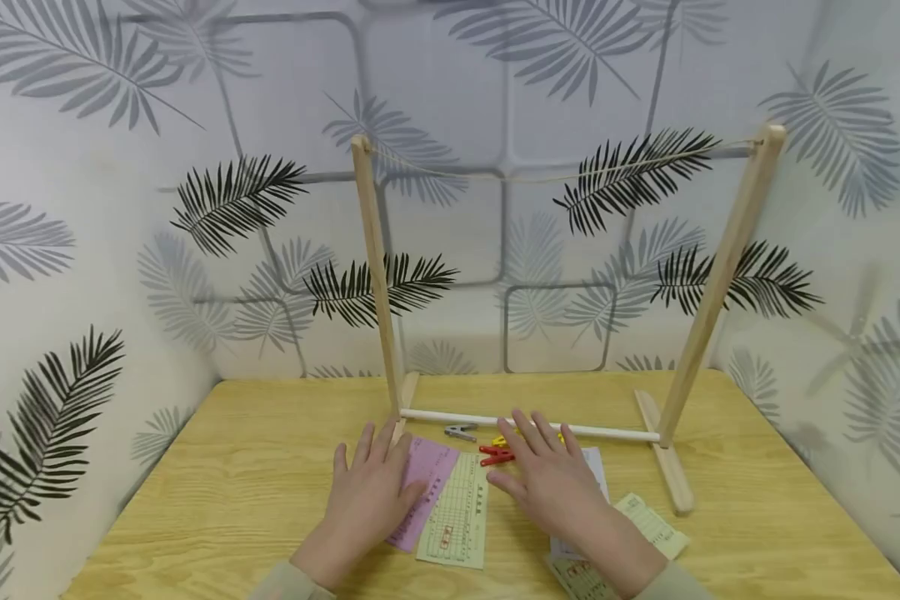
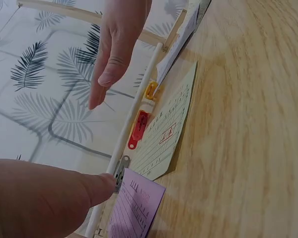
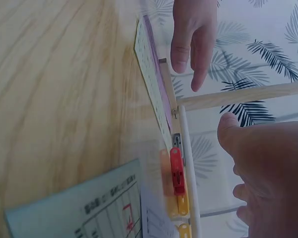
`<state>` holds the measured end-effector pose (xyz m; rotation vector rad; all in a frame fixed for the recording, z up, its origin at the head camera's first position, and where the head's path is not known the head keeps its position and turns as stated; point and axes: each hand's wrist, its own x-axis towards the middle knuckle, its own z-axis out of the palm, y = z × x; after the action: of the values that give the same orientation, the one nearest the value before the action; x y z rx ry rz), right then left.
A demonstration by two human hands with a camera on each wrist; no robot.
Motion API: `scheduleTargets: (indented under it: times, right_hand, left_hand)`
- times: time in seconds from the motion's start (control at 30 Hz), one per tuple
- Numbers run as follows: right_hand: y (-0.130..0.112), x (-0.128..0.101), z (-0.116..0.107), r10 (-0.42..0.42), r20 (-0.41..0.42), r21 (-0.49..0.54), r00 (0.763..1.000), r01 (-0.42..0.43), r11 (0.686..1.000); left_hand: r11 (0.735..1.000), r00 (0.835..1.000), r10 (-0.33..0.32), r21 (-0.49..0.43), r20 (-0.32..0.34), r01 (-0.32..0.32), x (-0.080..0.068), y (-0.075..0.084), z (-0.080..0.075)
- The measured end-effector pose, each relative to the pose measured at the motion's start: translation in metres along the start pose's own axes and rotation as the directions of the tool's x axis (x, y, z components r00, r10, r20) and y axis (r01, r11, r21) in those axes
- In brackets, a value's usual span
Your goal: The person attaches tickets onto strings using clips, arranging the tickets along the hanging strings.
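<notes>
Leaf-patterned wallpaper is seen behind a light wooden table, on which a wooden drying frame with two upright posts, a string stretched across the top and a white bottom rail is set near the far edge.

Several paper slips are laid flat on the near side of the rail: a pink paper slip at the left, a pale yellow printed form just right of it, a white sheet and two more yellowish forms further right.

Small clothes pegs are grouped just beside the rail: a grey metal clip, red plastic pegs and a yellow plastic peg.

The left hand is held with fingers straight and spread, over the near left part of the pink slip; nothing is gripped. The right hand is likewise kept flat and open, fingers extended toward the rail, over the white sheet and just right of the red pegs, with nothing held. Whether either palm is actually pressed on the paper cannot be told.
</notes>
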<state>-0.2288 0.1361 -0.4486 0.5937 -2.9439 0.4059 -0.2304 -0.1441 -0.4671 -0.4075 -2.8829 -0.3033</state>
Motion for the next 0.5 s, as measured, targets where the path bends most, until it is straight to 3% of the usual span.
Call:
scheduleTargets:
  times: [0.4,0.5]
  right_hand:
    - [0.016,0.013,0.025,-0.076,-0.053,0.031,0.996,0.077,0.997]
    - [0.014,0.019,0.026,-0.065,-0.02,0.021,0.998,0.066,0.998]
  left_hand:
    - [1.0,0.998,0.002,0.001,0.058,-0.002,0.0,-0.001,0.0]
    - [1.0,0.998,0.0,0.001,0.071,0.0,-0.001,-0.002,0.002]
